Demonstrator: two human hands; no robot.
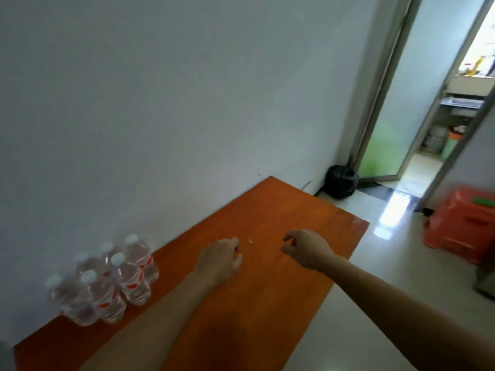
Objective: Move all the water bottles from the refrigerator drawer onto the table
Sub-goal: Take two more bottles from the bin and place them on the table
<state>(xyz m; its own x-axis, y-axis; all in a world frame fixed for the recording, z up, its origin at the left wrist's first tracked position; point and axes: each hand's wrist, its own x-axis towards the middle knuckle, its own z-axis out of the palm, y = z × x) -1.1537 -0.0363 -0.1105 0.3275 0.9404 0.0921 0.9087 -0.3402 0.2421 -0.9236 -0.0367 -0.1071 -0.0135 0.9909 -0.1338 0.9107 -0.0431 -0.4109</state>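
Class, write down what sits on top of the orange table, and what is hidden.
A cluster of water bottles stands at the table's wall side. The left hand and right hand hide patches of its top.

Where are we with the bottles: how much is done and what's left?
Done: about six water bottles stand clustered on the table by the wall. In hand: nothing; the left hand and right hand hover empty over the tabletop. Left: unclear, since the refrigerator drawer is out of view.
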